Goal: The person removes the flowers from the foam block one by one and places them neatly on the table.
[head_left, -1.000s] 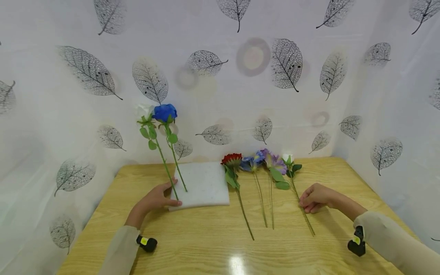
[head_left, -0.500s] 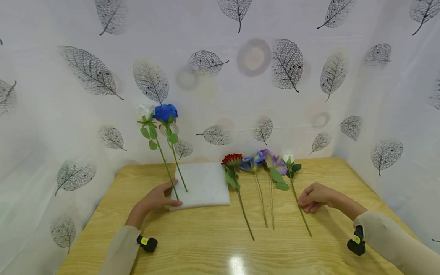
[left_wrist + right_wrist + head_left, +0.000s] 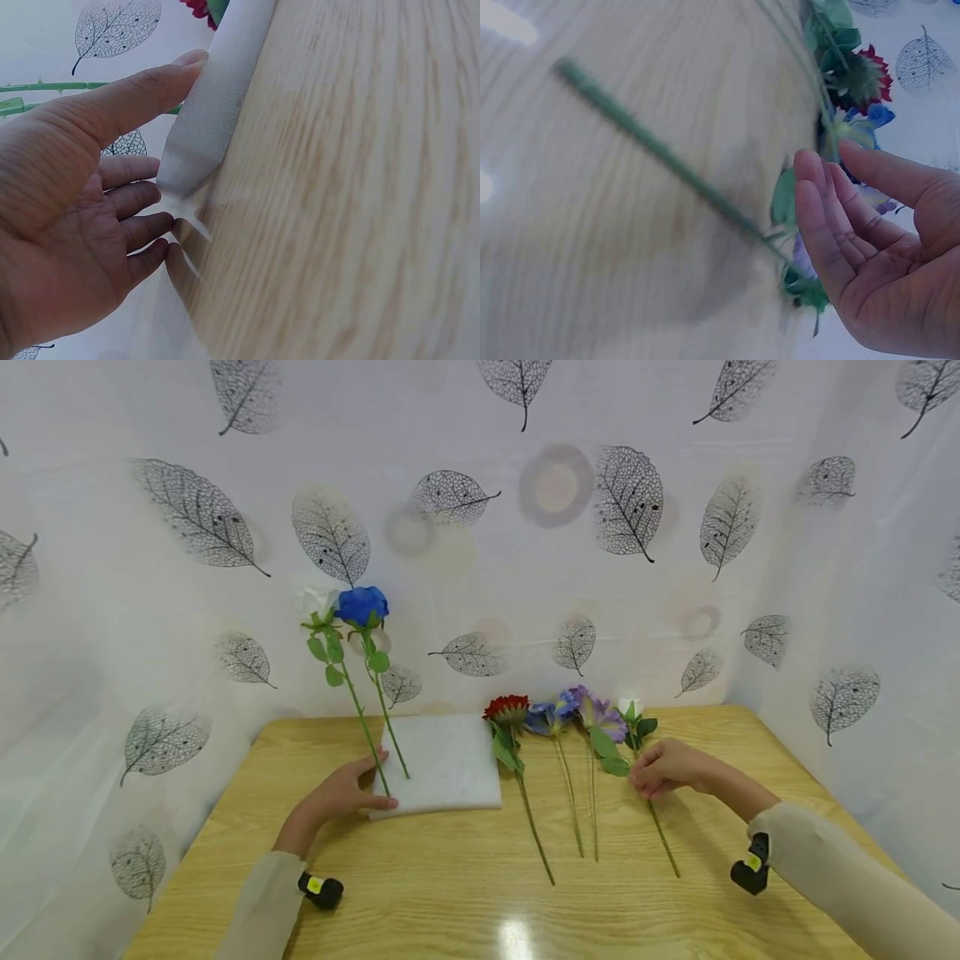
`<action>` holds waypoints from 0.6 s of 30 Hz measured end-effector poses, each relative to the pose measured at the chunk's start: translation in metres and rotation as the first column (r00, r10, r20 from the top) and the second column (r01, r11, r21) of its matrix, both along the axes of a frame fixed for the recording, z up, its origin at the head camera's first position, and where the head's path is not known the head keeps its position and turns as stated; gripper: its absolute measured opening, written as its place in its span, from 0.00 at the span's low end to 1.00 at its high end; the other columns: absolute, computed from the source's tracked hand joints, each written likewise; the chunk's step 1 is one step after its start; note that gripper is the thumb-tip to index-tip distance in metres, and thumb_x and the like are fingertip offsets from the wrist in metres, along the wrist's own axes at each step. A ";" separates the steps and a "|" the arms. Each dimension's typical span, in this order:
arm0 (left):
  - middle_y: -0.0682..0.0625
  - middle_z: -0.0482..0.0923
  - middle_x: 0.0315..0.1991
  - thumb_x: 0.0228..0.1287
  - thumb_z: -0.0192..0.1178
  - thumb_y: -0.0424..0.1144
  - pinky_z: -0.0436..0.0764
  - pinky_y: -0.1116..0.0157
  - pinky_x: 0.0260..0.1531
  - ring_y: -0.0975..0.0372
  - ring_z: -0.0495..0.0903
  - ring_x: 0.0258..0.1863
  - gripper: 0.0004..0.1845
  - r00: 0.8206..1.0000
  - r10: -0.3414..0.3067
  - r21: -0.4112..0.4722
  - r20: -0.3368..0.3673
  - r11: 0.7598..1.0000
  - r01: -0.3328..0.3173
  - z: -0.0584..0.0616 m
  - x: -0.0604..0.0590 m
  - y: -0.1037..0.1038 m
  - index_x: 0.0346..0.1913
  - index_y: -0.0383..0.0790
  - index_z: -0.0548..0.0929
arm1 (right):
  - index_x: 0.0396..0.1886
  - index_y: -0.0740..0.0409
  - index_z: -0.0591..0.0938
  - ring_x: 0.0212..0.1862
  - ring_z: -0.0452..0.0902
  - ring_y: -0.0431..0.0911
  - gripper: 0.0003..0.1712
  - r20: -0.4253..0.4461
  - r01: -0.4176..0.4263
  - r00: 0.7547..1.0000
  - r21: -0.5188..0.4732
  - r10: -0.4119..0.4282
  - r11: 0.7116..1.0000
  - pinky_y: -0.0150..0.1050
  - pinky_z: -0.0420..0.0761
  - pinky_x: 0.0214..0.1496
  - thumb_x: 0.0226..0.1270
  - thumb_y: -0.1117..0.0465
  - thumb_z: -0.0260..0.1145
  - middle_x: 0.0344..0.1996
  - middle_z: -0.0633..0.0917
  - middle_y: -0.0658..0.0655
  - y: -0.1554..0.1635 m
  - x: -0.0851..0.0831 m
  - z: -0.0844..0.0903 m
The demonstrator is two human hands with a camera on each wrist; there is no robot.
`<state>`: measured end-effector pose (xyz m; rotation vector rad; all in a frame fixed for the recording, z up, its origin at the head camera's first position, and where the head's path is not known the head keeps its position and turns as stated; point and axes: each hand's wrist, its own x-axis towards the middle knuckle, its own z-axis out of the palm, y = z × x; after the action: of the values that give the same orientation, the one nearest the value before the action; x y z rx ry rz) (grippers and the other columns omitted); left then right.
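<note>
My left hand rests on the front left corner of a white foam block. In the left wrist view its thumb lies along the foam block's top edge, and the other fingers sit straight beside the corner. A white rose and a blue rose stand upright with their stems in the foam. My right hand hovers over the upper stem of a small white rose lying on the table. In the right wrist view its fingers are straight beside the blurred green stem, gripping nothing.
A red flower, a blue flower and a purple flower lie side by side on the wooden table, stems toward me. A leaf-printed white curtain closes off the back and both sides.
My right hand has moved left and away from me, up the lying white rose's stem toward its leaves. The stem has shifted slightly. My left hand has stayed on the foam.
</note>
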<state>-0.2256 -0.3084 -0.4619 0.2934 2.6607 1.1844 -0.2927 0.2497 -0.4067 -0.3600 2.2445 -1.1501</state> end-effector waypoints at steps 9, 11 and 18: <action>0.34 0.48 0.81 0.57 0.76 0.51 0.54 0.39 0.77 0.37 0.47 0.80 0.57 1.000 -0.006 -0.009 -0.007 1.000 0.006 0.000 0.001 -0.001 0.79 0.31 0.54 | 0.53 0.76 0.82 0.39 0.89 0.48 0.20 -0.042 -0.017 0.999 -0.077 0.014 0.997 0.52 0.88 0.50 0.73 0.61 0.67 0.38 0.90 0.60 -0.048 -0.013 0.013; 0.34 0.47 0.81 0.57 0.76 0.51 0.54 0.39 0.77 0.38 0.47 0.80 0.57 1.000 -0.003 -0.007 -0.004 1.000 0.003 0.000 0.000 -0.001 0.79 0.31 0.54 | 0.54 0.75 0.82 0.40 0.89 0.48 0.21 -0.057 -0.017 0.998 -0.112 0.011 0.994 0.54 0.88 0.52 0.73 0.60 0.67 0.40 0.90 0.63 -0.061 -0.016 0.014; 0.35 0.48 0.81 0.57 0.76 0.53 0.54 0.40 0.77 0.38 0.48 0.80 0.57 1.000 0.007 -0.031 0.000 1.000 -0.007 -0.001 -0.001 0.000 0.79 0.32 0.55 | 0.53 0.66 0.84 0.46 0.88 0.53 0.17 -0.099 -0.053 0.995 -0.230 0.031 0.972 0.60 0.83 0.59 0.73 0.58 0.67 0.43 0.89 0.63 -0.114 -0.021 0.012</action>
<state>-0.2264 -0.3079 -0.4626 0.2790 2.6796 1.1449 -0.3135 0.1360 -0.3948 -0.5639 2.1747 -1.4043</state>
